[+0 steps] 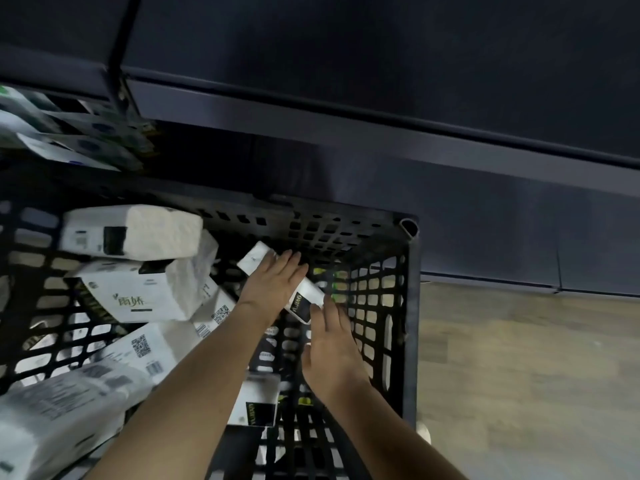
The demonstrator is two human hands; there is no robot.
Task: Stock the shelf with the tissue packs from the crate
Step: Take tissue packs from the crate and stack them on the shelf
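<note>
Both hands are down inside the black perforated plastic crate point(412, 306): the left hand point(273, 285) lies flat, fingers straight, on a slim white-and-black tissue pack point(304, 299) tilted near the crate's 2 o'clock corner. The right hand point(332, 351), fingers extended, touches that pack's lower end. Further white wrapped tissue packs point(138, 292) lie piled towards 9 o'clock; the dark metal shelf point(346, 129) runs across at 12 o'clock.

- wood-look floor point(526, 375) takes up the right side, light brown planks, a bit blurry
- dark baseboard strip point(491, 280) runs along the floor's far edge, under a dark panel point(485, 230)
- small pale rounded thing point(424, 433) on the floor, near its left edge, can't tell what it is
</note>
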